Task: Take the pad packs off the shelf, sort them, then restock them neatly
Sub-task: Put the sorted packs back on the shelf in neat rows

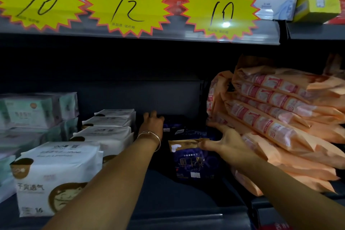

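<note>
1. Dim store shelving filled the view, with a dark lower shelf (186, 198) under an upper shelf edge carrying three yellow starburst price tags (128, 8) marked 10, 12 and 10.
2. White pad packs (57, 172) stood in a row at the left of the lower shelf, running back into the bay, with pale green packs (37, 110) stacked further left.
3. Orange pad packs (280, 121) lay piled at the right, tilted and overlapping.
4. Dark blue pad packs (194, 162) sat in the gap between the white row and the orange pile, the front one upright with a gold strip along its top.
5. Left hand (153, 123) reached deep into the gap, arm stretched straight, a thin bangle (151, 136) on the wrist; the fingers curled over the top of a rear dark blue pack, though whether they actually gripped it could not be told in the shadow.
6. Right hand (225, 142) extended from the lower right, palm turned toward the left, fingers spread and loose; the thumb touched the gold top edge of the front dark blue pack, and the fingertips lay by the orange pile.
</note>
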{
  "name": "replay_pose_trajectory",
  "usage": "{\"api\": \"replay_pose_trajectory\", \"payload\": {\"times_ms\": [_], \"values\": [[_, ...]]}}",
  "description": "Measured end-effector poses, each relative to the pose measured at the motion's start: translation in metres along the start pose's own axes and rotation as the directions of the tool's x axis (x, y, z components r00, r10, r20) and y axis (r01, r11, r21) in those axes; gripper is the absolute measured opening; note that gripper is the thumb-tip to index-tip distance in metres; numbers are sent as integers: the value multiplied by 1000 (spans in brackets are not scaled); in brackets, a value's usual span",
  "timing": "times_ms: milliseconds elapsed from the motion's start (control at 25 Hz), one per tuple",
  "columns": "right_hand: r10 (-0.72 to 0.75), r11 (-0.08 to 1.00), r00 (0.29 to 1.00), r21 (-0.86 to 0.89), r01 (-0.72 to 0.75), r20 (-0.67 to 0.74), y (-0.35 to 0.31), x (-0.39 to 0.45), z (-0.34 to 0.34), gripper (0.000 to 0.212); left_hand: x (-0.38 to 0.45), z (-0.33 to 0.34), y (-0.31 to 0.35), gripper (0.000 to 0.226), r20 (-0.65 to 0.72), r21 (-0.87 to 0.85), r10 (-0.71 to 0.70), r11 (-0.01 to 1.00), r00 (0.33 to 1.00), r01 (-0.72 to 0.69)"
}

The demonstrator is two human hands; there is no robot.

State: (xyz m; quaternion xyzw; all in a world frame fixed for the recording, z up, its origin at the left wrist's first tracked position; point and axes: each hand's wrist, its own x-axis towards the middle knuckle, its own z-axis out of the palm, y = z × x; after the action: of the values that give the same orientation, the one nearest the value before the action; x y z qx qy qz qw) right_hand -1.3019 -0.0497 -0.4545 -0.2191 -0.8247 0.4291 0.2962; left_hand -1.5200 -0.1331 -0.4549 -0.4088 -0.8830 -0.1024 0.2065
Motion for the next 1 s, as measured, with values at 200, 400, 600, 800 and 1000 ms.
{"api": "replay_pose_trajectory", "payload": {"times_ms": [200,400,600,800,1000], "values": [[1,999,1000,50,0,-31,9,27,10,80,29,17,-2,49,1,63,-24,998,1000,24],[-12,994,995,108,23,-99,18,42,23,79,54,29,-6,49,6,61,-51,997,999,50],[26,978,994,208,-4,-102,21,49,31,76,61,31,-5,46,24,-27,-65,997,998,66],[88,941,994,334,-60,-69,14,39,33,78,50,8,-6,42,60,-300,24,954,998,-5],[139,845,987,530,-76,-80,-4,14,26,68,-4,-40,7,57,296,-877,0,396,955,272]]}}
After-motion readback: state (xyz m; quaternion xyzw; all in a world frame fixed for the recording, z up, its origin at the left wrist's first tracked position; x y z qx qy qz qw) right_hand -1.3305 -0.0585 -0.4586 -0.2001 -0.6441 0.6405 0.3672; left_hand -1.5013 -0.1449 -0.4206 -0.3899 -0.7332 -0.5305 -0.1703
